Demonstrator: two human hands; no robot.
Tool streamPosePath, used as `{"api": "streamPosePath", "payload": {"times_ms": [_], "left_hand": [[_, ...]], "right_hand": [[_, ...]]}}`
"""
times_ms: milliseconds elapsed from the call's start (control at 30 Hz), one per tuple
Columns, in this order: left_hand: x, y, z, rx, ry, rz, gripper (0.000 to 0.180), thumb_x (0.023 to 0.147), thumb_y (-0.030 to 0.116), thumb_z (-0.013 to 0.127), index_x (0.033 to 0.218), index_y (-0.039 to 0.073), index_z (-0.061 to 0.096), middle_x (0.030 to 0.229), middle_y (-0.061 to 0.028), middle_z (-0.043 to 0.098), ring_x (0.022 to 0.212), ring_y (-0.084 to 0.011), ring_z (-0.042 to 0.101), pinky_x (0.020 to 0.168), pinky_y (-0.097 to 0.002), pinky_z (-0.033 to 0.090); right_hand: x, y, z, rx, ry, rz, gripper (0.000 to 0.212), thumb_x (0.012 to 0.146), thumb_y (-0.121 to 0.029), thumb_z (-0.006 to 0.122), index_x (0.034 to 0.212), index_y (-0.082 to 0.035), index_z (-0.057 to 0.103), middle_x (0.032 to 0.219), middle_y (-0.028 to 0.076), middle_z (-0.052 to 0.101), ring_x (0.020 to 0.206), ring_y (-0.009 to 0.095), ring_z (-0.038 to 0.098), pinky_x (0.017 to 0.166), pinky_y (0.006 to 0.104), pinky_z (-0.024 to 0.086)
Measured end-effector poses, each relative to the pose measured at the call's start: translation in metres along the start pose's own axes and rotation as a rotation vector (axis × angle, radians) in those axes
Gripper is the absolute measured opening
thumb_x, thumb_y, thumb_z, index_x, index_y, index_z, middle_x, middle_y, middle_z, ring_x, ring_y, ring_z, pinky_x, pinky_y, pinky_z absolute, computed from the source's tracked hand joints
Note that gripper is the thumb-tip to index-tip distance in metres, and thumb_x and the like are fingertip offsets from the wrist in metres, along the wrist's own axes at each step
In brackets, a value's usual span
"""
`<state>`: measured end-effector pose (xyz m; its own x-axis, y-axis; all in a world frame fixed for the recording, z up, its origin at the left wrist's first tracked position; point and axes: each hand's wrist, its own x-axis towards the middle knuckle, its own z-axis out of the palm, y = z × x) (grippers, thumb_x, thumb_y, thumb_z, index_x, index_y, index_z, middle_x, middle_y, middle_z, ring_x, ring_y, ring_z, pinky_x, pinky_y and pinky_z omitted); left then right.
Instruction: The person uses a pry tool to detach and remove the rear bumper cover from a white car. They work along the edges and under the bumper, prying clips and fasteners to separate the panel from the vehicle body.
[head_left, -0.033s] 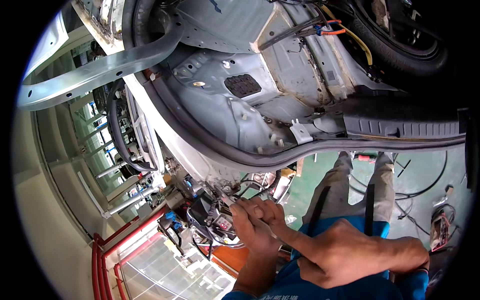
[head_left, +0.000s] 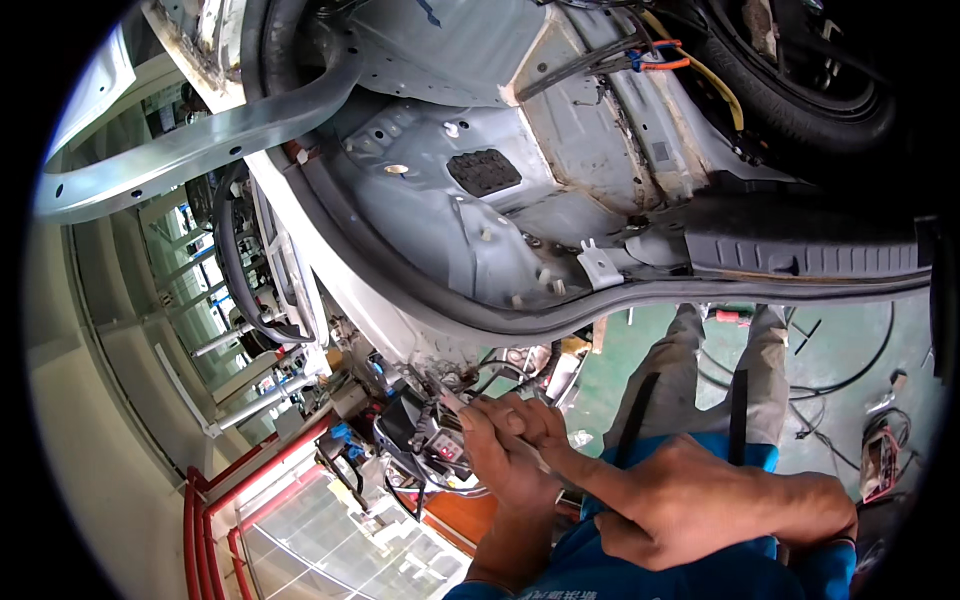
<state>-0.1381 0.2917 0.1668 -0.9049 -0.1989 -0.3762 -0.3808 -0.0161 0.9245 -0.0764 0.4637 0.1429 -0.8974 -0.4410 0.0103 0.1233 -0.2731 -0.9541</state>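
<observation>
My left hand (head_left: 515,455) is closed round a slim, pale metal tool (head_left: 452,402), with the thumb along its side. The tool's far end reaches the worn lower corner of a white car body (head_left: 425,345). Close against the left hand is my right hand (head_left: 690,505), its index finger stretched along the tool and its other fingers curled in. A dark rear end of the tool shows between the hands and passes under the right one. The tool's exact kind cannot be made out, and the contact at its tip is small and partly hidden.
A black rubber seal (head_left: 480,315) rims the car opening above my hands. The bare grey inner panel (head_left: 410,215) lies behind it. A metal beam (head_left: 200,145) crosses the upper left. Cables (head_left: 850,385) lie on the green floor. A cluttered equipment stand (head_left: 440,440) is beside my left hand.
</observation>
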Motion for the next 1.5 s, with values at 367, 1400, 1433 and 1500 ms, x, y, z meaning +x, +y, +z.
{"api": "streamPosePath", "payload": {"times_ms": [367,1400,1433,1500], "left_hand": [[-0.001,-0.009,-0.003,0.055,0.050,0.048,0.045,0.108,0.046,0.043,0.078,0.013,0.046,0.056,-0.0027,0.037,0.045,-0.0151,0.029,0.043,-0.0317,0.031],[0.008,-0.014,-0.020,0.069,-0.033,0.099,0.047,0.109,0.046,0.042,0.080,0.010,0.047,0.058,-0.0049,0.039,0.045,-0.0161,0.033,0.043,-0.0329,0.032],[0.008,-0.009,-0.015,0.081,-0.039,0.105,0.047,0.108,0.047,0.043,0.078,0.010,0.047,0.056,-0.0048,0.039,0.043,-0.0170,0.034,0.042,-0.0330,0.032],[0.014,-0.006,0.001,0.079,0.007,0.125,0.046,0.107,0.048,0.047,0.075,0.015,0.044,0.053,0.0000,0.037,0.039,-0.0141,0.029,0.038,-0.0295,0.027]], "right_hand": [[-0.001,0.019,0.000,-0.034,-0.056,-0.019,0.080,0.081,-0.016,0.063,0.152,0.001,0.029,0.062,0.018,0.063,0.057,0.040,0.064,0.053,0.0514,0.050],[0.003,0.040,0.011,0.042,0.027,-0.109,0.079,0.081,-0.014,0.062,0.151,0.004,0.031,0.060,0.015,0.063,0.051,0.034,0.064,0.048,0.0478,0.051],[0.003,0.037,0.016,0.030,0.061,-0.119,0.079,0.081,-0.014,0.062,0.151,0.004,0.031,0.059,0.015,0.062,0.050,0.034,0.063,0.048,0.0479,0.051],[0.008,0.027,0.022,-0.016,0.099,-0.088,0.079,0.081,-0.014,0.062,0.151,0.004,0.031,0.056,0.014,0.061,0.048,0.034,0.062,0.046,0.0473,0.051]]}}
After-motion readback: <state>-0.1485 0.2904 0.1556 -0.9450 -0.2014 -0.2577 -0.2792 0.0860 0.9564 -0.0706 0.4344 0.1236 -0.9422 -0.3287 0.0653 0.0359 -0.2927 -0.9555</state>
